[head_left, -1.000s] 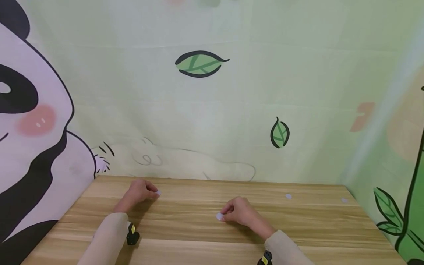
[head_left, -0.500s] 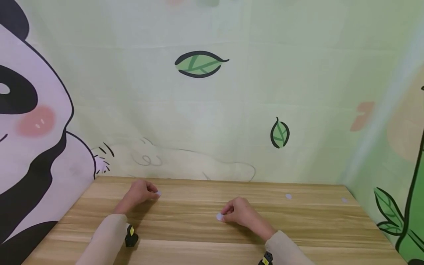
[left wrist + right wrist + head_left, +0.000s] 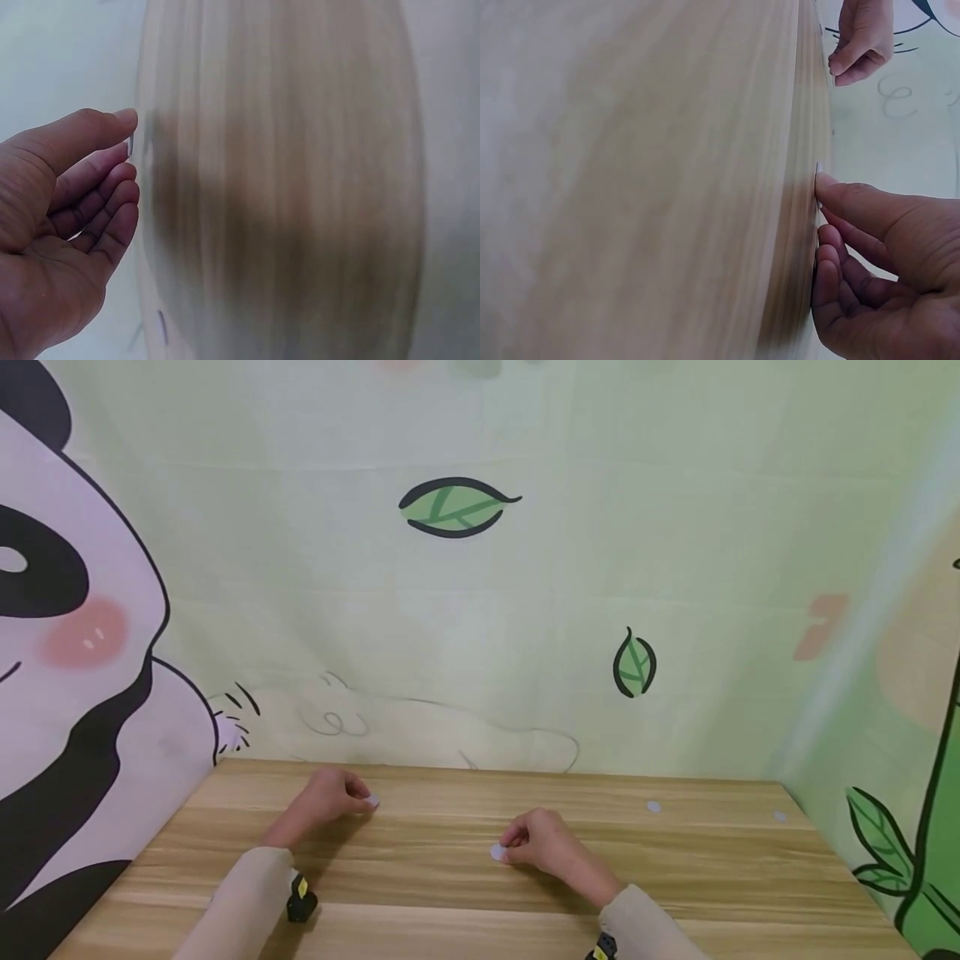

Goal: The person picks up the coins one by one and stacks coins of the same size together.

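Note:
My left hand (image 3: pixel 327 799) pinches a small round white disc (image 3: pixel 372 800) between thumb and fingers, over the back left of the wooden table. In the left wrist view the disc (image 3: pixel 130 145) shows edge-on, clear of the wood. Nearer the middle, my right hand (image 3: pixel 546 843) pinches another white disc (image 3: pixel 498 852) by its right side. From the right wrist this disc (image 3: pixel 819 171) appears as a thin edge at the thumb tip, close to the tabletop; whether it touches the wood I cannot tell. The right hand's other fingers curl beneath, near the surface.
Two more white discs lie flat on the table (image 3: pixel 420 927) at the back right, one disc (image 3: pixel 654 807) nearer the middle and one disc (image 3: pixel 781 816) by the right edge. A printed cloth backdrop (image 3: pixel 480 610) with a panda and leaves rises behind the table.
Over the last half second my left hand has moved slightly to the right, carrying its disc along. My right hand and its disc stay in place.

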{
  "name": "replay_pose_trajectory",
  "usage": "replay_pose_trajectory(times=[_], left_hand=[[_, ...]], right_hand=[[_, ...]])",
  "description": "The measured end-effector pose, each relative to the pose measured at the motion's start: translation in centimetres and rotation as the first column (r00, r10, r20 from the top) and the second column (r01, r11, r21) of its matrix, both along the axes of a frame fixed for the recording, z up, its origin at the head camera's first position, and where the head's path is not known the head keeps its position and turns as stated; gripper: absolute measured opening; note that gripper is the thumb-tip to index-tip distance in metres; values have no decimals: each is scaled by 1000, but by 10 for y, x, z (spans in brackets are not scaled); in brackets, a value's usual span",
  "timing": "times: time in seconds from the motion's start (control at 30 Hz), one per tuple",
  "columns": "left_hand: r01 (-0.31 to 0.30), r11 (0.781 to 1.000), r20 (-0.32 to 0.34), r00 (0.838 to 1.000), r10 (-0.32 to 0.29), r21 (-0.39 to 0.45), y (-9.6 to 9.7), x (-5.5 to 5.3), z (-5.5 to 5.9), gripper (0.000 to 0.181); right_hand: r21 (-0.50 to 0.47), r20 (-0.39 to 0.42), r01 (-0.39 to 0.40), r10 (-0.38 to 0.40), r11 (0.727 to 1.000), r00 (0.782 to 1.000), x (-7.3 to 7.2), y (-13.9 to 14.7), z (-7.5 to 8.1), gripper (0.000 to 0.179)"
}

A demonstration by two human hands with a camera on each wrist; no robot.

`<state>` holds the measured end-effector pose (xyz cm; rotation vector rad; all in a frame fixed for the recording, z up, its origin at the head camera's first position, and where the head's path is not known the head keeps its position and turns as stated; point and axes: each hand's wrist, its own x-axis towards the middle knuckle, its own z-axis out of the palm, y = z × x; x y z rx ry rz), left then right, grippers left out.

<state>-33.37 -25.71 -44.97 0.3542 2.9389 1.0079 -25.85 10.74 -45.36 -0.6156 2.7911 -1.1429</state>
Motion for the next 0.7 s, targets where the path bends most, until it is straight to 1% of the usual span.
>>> replay_pose_trajectory(times=[0.1, 0.3, 0.37, 0.53, 0.7], left_hand=[[18, 1000, -8, 1000, -18, 4, 6, 2, 4, 16], [74, 997, -45, 996, -74, 2, 15, 4, 9, 14], [89, 996, -44, 995, -89, 6, 17, 6, 11, 13], [98, 995, -38, 995, -97, 22, 20, 7, 12, 13], [107, 994, -47, 993, -106, 25, 21, 7, 11, 15]], right_hand=[[13, -21, -2, 2, 1000, 1000, 0, 0, -1, 11], [18, -21, -1, 2, 1000, 1000, 2, -1, -1, 11], [18, -22, -2, 3, 1000, 1000, 1, -1, -1, 11], [18, -37, -7, 8, 1000, 999, 1, 0, -1, 12], [14, -37, -11, 11, 1000, 999, 2, 0, -1, 12]])
